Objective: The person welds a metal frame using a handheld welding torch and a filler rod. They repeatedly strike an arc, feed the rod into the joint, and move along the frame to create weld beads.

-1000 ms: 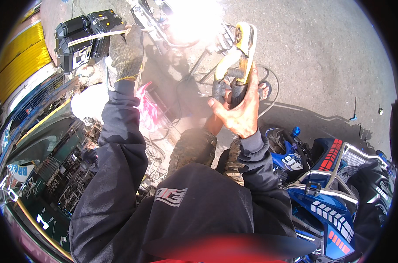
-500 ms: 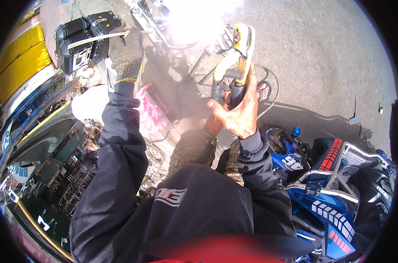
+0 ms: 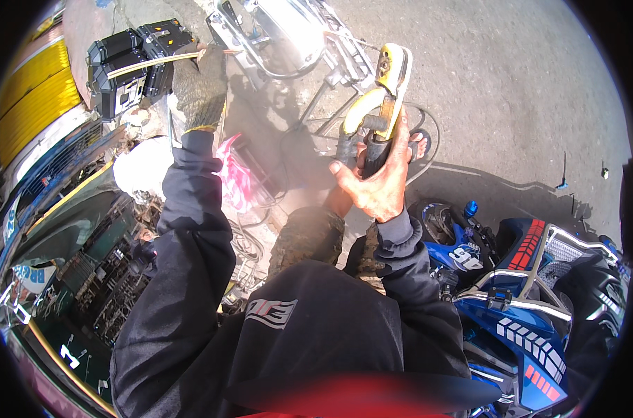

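Observation:
My bare right hand (image 3: 382, 188) is closed around the black, tape-wrapped handle of a yellow welding electrode holder (image 3: 393, 66), its jaw end pointing away from me. No electrode can be made out in its jaws. On my left hand (image 3: 201, 90) is a dark, worn knit glove, its fingers closed on a few thin pale rods (image 3: 145, 65) that lie crosswise over the hand. Ahead, between and beyond both hands, stands a metal tube frame (image 3: 316, 59), partly washed out by glare. A gap separates the holder from the frame.
Black hard cases (image 3: 121, 70) sit by my left hand. A pink plastic bag (image 3: 238, 177) and a white rounded object (image 3: 143, 166) lie nearer. Cable (image 3: 438, 132) loops beside my sandalled foot (image 3: 419, 145). A blue motorcycle (image 3: 525, 327) stands at my right.
The blinding light over the metal frame has gone, and the frame shows more clearly. My right hand and the holder have shifted slightly; my left hand has stayed in place.

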Available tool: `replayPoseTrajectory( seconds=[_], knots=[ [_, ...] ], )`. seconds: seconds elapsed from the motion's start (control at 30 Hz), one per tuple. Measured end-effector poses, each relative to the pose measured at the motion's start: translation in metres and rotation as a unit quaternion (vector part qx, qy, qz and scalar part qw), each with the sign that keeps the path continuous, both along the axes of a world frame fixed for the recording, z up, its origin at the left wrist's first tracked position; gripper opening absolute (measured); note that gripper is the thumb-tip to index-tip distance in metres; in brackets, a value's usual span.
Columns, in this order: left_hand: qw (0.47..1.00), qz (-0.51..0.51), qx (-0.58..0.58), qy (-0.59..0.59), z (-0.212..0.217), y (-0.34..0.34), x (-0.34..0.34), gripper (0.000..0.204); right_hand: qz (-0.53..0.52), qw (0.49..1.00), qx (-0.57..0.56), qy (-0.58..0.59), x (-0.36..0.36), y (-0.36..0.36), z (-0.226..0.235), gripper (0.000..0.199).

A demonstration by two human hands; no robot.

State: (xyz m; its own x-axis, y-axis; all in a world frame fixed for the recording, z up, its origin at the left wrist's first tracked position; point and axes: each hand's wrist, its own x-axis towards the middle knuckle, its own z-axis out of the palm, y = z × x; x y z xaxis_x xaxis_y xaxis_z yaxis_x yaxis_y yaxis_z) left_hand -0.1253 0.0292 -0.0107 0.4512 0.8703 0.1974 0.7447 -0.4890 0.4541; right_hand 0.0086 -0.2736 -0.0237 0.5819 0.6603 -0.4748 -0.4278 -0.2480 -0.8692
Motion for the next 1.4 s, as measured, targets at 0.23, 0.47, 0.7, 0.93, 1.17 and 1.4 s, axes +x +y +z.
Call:
replayPoseTrajectory(
  seconds=[0.23,0.47,0.7,0.93,1.17,1.4],
  knots=[
    [0.999,0.023,-0.023,-0.015,0.003,-0.005,0.003,0.038,0.022,1.000,-0.005,-0.007,0.000,0.001,-0.003,0.128],
    [0.999,0.035,-0.019,-0.003,0.010,-0.009,0.009,0.038,0.020,0.998,0.010,-0.053,-0.001,0.005,-0.007,0.127],
    [0.997,0.052,-0.055,-0.004,0.013,-0.011,0.010,0.040,0.019,1.000,0.002,-0.008,-0.001,0.003,-0.003,0.127],
    [0.998,0.043,-0.034,-0.007,0.004,-0.005,0.004,0.036,0.008,1.000,0.010,-0.002,-0.004,0.003,-0.007,0.128],
    [0.996,0.063,-0.062,0.024,0.000,0.003,-0.003,0.043,-0.042,0.999,0.026,-0.005,-0.023,0.000,-0.002,0.130],
    [0.997,0.037,-0.062,0.001,0.007,0.000,0.010,0.040,-0.110,0.992,0.057,0.011,-0.052,0.016,-0.005,0.129]
  ],
)
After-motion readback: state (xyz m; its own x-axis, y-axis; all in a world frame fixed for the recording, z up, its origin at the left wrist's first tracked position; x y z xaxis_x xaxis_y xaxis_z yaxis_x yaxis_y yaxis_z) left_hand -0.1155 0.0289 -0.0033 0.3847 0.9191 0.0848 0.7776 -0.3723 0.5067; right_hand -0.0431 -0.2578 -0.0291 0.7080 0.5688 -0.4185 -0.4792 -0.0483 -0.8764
